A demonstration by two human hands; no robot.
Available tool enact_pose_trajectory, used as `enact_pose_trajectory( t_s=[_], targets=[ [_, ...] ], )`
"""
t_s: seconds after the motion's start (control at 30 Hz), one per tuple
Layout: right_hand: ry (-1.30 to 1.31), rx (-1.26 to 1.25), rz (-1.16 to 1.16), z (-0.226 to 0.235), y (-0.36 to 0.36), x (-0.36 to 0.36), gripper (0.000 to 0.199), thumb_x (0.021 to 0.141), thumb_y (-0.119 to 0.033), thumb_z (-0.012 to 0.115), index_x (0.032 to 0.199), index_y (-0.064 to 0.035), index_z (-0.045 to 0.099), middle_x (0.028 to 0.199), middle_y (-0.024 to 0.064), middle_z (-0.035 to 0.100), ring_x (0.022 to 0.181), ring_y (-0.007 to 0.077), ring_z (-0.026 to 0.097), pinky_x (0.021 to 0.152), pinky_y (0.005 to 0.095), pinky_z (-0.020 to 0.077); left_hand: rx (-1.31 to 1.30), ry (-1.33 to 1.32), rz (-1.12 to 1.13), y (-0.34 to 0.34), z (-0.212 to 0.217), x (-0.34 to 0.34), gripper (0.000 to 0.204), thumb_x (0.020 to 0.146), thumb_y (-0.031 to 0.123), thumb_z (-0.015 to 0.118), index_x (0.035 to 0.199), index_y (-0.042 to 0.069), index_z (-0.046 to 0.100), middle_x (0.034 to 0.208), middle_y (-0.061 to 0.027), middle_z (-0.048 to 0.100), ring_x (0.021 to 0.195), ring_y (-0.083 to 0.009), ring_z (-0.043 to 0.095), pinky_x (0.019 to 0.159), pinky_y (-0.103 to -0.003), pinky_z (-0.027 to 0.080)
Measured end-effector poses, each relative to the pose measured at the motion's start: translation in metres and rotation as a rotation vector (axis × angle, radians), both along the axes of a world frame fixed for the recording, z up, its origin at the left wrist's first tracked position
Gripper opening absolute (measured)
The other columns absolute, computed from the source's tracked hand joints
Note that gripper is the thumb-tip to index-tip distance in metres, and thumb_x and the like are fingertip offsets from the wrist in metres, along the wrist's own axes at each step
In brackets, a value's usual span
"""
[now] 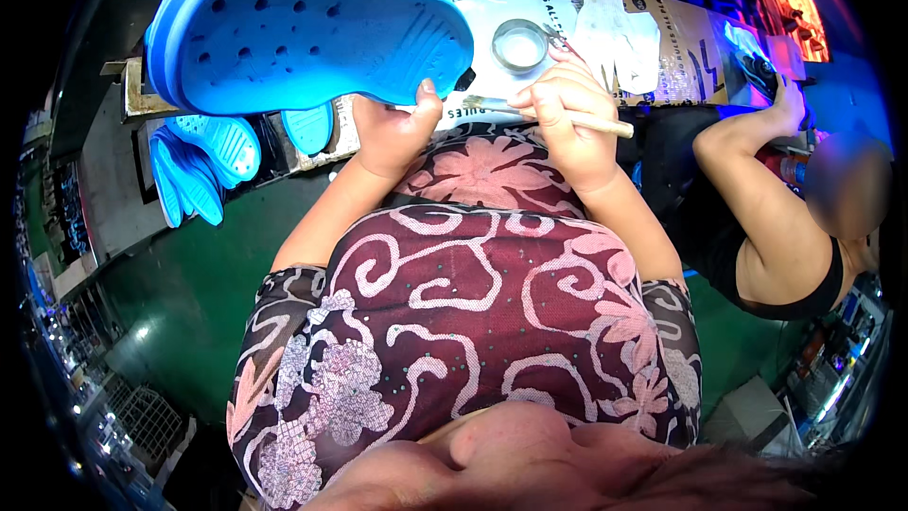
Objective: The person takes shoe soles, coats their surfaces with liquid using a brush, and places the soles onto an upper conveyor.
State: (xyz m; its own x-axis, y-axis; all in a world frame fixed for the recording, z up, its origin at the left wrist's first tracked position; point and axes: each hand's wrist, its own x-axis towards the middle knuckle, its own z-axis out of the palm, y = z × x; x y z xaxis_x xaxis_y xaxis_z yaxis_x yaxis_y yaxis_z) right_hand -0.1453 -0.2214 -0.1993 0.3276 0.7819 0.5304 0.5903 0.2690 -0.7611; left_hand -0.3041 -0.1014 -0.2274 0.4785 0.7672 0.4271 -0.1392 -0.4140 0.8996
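A large blue foam shoe piece, like a clog with rows of round holes, fills the upper left close to the camera. My left hand grips its narrow right end, thumb on the near edge. In my right hand is a thin brush with a pale handle, its bristle end pointing left toward the shoe piece, apart from my left thumb. Just beyond my right fingers stands a round glass jar with whitish contents.
Several blue shoe pieces lie at the bench's left edge. Printed wrapping covers the bench, with white paper on it. At right, a co-worker's bent arm reaches to the bench. A wire basket stands lower left.
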Motion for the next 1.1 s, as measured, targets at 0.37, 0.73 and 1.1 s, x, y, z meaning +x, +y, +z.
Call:
enact_pose_trajectory(
  t_s=[0.37,0.73,1.1],
  targets=[
    [0.151,0.035,-0.152,0.001,-0.013,0.017,0.023,0.084,-0.009,0.051,0.065,-0.0019,0.062,0.059,0.0054,0.059,0.060,0.0201,0.054,0.078,0.0337,0.0411,-0.061,0.090,0.029,0.007,0.002,0.003,0.025,0.073,0.003,0.059,0.097,-0.004,0.057,0.091,-0.0109,0.062,0.082,-0.0194,0.059,0.075,-0.032,0.046],
    [0.578,0.019,-0.254,-0.041,-0.051,0.029,0.031,0.091,-0.018,0.045,0.073,0.0026,0.060,0.070,0.0069,0.059,0.061,0.0112,0.054,0.058,0.0231,0.0429,-0.575,0.279,-0.636,0.016,0.116,0.020,0.062,0.070,0.023,0.068,0.116,-0.006,0.038,0.080,-0.0118,0.058,0.047,-0.0130,0.055,0.035,-0.022,0.044],
    [0.728,0.010,-0.473,-0.045,-0.065,0.022,0.030,0.090,-0.021,0.048,0.074,0.0003,0.061,0.064,0.0030,0.058,0.059,0.0082,0.050,0.056,0.0221,0.0400,-0.913,-0.123,-1.015,0.017,0.235,0.355,0.053,0.080,0.022,0.065,0.111,-0.014,0.040,0.115,-0.0263,0.048,0.104,-0.0288,0.053,0.086,-0.028,0.048]
  ],
)
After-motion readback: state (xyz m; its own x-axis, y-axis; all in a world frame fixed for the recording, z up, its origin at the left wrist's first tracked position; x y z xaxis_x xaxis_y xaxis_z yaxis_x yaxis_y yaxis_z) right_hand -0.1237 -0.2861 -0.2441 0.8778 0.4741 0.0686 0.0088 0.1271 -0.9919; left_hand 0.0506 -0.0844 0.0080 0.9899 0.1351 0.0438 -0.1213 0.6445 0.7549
